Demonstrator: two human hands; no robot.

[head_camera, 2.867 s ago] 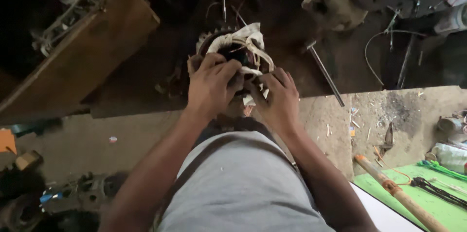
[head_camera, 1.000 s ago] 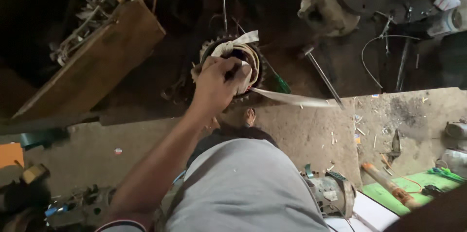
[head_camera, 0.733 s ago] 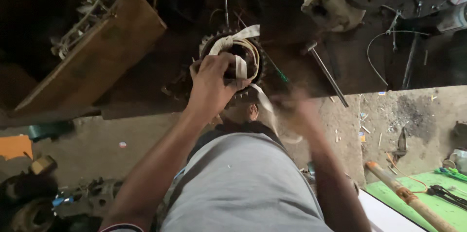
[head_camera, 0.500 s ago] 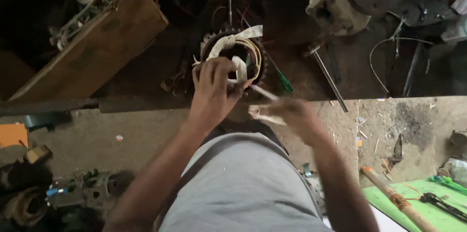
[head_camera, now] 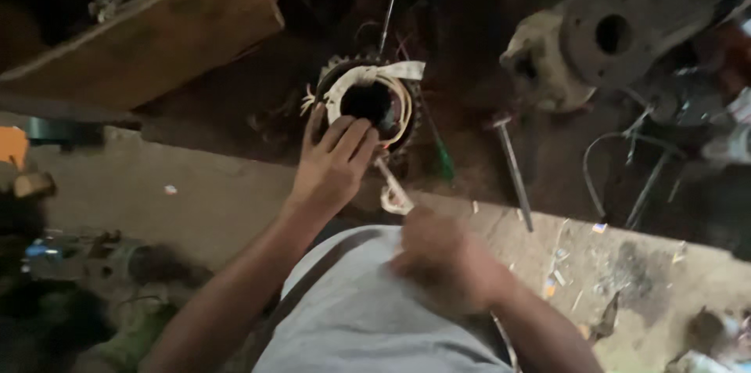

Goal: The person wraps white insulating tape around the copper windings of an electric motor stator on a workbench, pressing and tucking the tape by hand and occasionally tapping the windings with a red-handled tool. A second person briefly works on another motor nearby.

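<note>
Wood box (head_camera: 156, 36) at the top left holds a pile of metal bits. I see one round motor ring (head_camera: 369, 103), dark inside, wrapped with white tape, on the dark floor past the ledge. My left hand (head_camera: 332, 162) rests on its rim, fingers together. My right hand (head_camera: 446, 263) is blurry, fingers pinched on one white strip (head_camera: 393, 189).

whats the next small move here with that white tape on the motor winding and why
Probably draw the white tape taut toward the body with the right hand. It runs loose from the motor stator to that hand, while the left hand presses on the stator's near rim, steadying it.
</note>
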